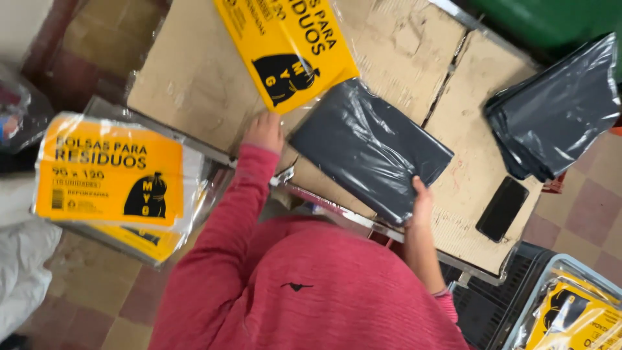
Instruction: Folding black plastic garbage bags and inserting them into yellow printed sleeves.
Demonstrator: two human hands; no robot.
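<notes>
A folded stack of black plastic bags [369,146] lies on a cardboard-covered table [188,78]. Its far end sits inside a clear plastic sleeve with a yellow label [285,45]. My right hand [422,199] grips the near corner of the black stack, thumb on top. The fingers of my left hand [264,131] are curled on the sleeve's near edge, beside the stack's left corner. Both arms are in red sleeves.
A loose pile of black bags [557,116] lies at the table's right end, with a black phone [502,209] in front of it. Finished yellow-labelled packs [110,172] are stacked at the left. A crate [570,311] at the lower right holds more packs.
</notes>
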